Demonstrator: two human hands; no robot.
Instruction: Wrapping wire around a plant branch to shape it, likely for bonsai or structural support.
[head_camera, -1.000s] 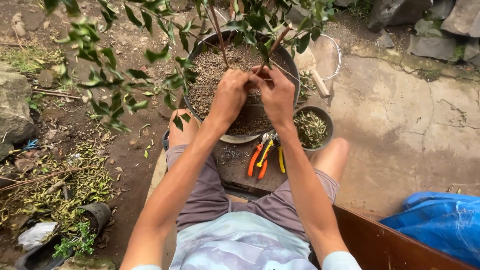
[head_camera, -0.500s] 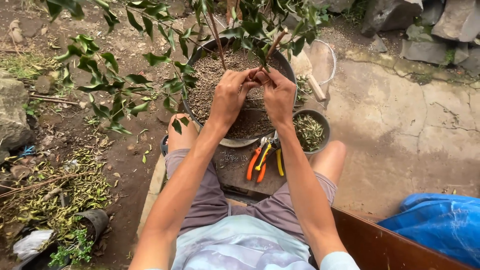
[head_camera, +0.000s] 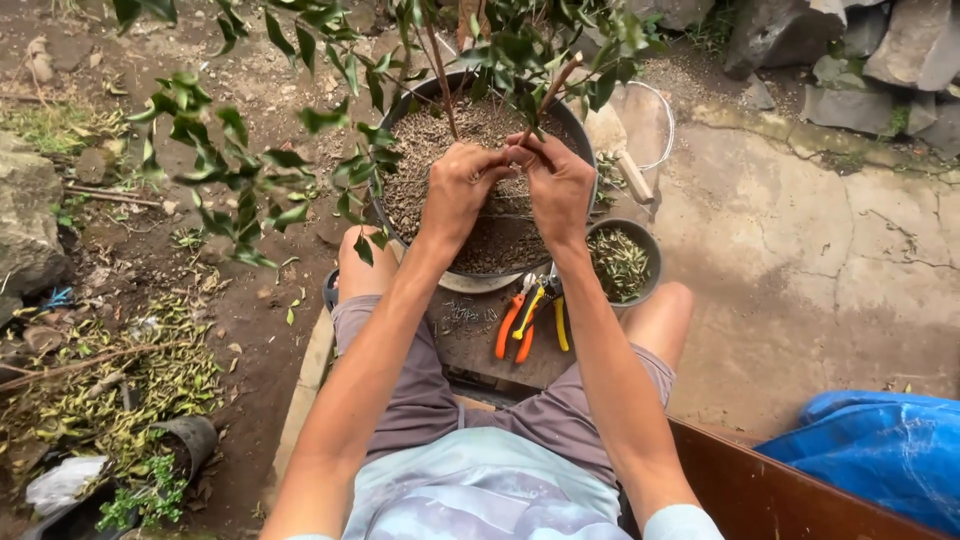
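Gritty gravel fills the round pot (head_camera: 400, 215) where both hands (head_camera: 510, 185) pinch a thin woody stem (head_camera: 548, 95)

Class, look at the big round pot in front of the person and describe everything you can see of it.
The big pot is round and dark-walled, looks like plastic, and stands upright on the ground by the person's knees. It is filled nearly to the rim with coarse brown gritty soil. Thin stems with green leaves rise from it. The left hand and right hand work together over its middle.
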